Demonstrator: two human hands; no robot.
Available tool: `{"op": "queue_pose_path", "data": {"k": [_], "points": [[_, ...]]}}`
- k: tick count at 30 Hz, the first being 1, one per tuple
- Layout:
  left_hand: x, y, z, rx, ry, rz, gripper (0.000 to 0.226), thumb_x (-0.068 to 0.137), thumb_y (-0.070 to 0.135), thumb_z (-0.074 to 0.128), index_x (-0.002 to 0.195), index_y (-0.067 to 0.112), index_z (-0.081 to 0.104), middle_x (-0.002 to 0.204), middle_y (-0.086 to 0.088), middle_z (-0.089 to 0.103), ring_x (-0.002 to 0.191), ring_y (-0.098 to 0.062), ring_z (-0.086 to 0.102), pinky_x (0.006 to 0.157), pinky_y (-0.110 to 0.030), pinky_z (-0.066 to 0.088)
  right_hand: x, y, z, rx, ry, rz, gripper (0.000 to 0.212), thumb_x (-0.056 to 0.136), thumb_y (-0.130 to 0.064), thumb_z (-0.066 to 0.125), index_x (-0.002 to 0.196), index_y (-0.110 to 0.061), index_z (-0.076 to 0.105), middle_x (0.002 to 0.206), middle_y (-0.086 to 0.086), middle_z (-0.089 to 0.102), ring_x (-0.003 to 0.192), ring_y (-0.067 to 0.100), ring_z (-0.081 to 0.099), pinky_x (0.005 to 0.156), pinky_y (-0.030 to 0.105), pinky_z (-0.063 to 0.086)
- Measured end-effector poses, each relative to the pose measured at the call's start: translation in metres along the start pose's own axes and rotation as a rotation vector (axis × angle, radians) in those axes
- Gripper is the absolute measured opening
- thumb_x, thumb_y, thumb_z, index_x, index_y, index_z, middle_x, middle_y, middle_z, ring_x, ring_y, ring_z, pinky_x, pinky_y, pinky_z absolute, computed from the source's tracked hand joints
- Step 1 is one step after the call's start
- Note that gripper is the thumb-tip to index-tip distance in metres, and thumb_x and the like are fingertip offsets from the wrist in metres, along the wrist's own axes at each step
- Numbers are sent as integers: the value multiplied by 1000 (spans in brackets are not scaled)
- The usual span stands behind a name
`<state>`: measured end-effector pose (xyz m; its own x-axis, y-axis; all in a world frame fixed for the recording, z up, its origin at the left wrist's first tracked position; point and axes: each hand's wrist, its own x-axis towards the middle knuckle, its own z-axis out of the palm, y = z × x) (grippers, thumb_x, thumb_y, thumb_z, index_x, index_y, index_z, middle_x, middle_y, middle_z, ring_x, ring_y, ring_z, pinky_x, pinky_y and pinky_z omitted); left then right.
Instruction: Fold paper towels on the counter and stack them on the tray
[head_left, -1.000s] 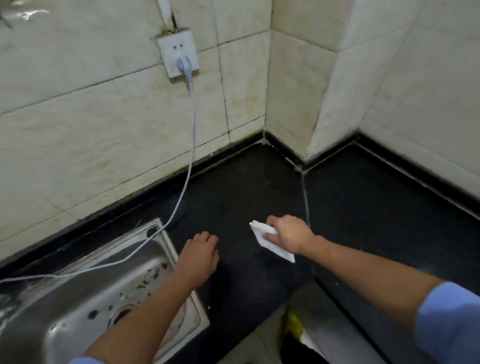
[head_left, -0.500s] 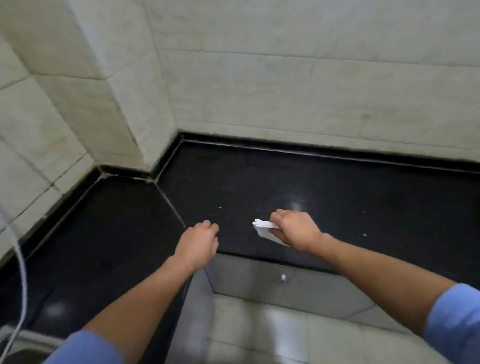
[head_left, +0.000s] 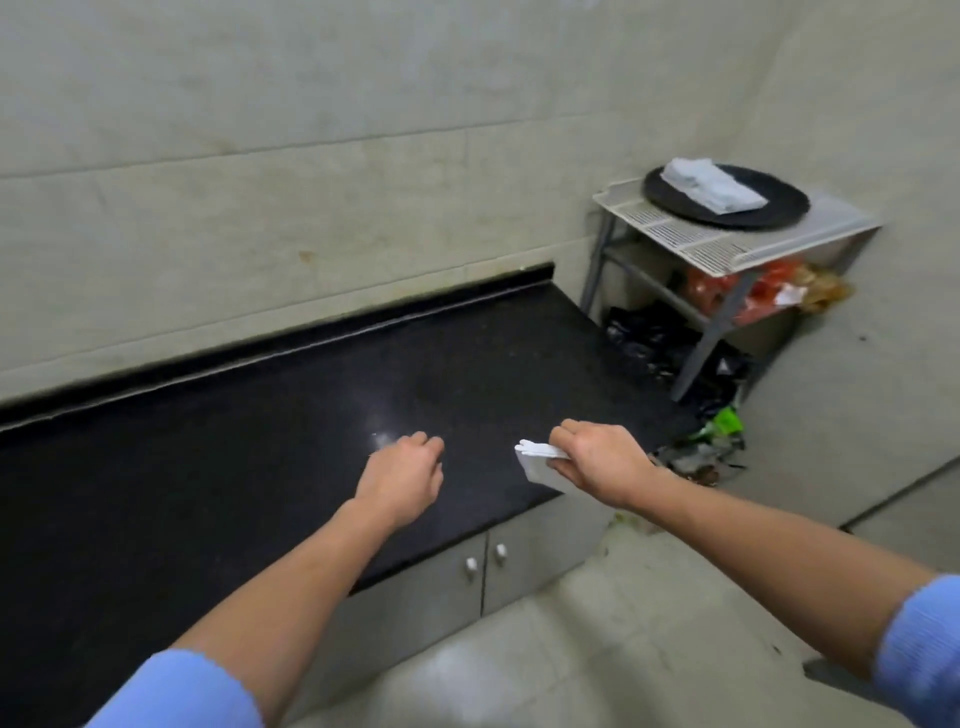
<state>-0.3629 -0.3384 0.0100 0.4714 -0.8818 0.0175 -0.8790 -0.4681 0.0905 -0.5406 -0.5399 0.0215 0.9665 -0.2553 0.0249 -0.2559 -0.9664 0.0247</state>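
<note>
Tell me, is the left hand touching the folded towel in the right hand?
Apart. The head view shows bare counter between the left hand and the folded towel.

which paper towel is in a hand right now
The folded towel gripped in the right hand; the other towels lie stacked on the black tray.

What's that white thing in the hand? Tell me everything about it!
It is a paper towel, white, thin and soft-looking, folded into a small flat wad. Its layered edges show at the left end. The right hand grips it with fingers curled over the top, so its right part is hidden. It tilts slightly and seems lifted just off the black counter, near the front edge. Nothing else touches it.
</note>
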Motion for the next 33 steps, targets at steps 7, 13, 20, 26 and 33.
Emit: {"op": "queue_pose_path", "data": {"k": [7, 13, 20, 26, 33], "points": [[124, 113, -5, -33, -5, 212, 22, 94, 27, 43, 107, 15, 55, 104, -4, 57, 96, -26, 58, 73, -38, 48, -35, 144, -9, 20, 37, 202, 26, 94, -39, 48, 99, -15, 54, 101, 4, 59, 94, 28, 61, 64, 37, 43], [244, 174, -19, -52, 57, 342, 21, 94, 29, 43, 105, 16, 56, 100, -3, 57, 92, -26, 58, 70, -39, 49, -28, 244, -32, 27, 111, 359, 23, 95, -38, 49, 96, -15, 52, 97, 3, 57, 87, 27, 58, 64, 38, 43], [380, 228, -40, -81, 99, 490, 17, 94, 29, 43, 100, 17, 53, 99, -3, 55, 93, -26, 57, 65, -36, 42, 13, 363, -89, -27, 236, 533, 20, 95, -37, 51, 98, -17, 55, 99, 2, 61, 90, 27, 59, 62, 35, 39], [468, 258, -56, -139, 104, 522, 19, 91, 29, 44, 100, 15, 55, 101, -4, 57, 98, -26, 57, 73, -41, 49, 60, 454, -130, -34, 325, 640, 13, 92, -31, 53, 95, -19, 58, 95, 5, 66, 88, 31, 62, 67, 38, 47], [542, 280, -51, -155, 148, 483, 21, 89, 24, 47, 101, 11, 58, 100, -6, 59, 97, -28, 57, 79, -40, 48, 135, 556, -151, 6, 225, 569, 12, 93, -25, 52, 101, -24, 60, 100, 2, 66, 93, 27, 60, 71, 35, 47]]}}
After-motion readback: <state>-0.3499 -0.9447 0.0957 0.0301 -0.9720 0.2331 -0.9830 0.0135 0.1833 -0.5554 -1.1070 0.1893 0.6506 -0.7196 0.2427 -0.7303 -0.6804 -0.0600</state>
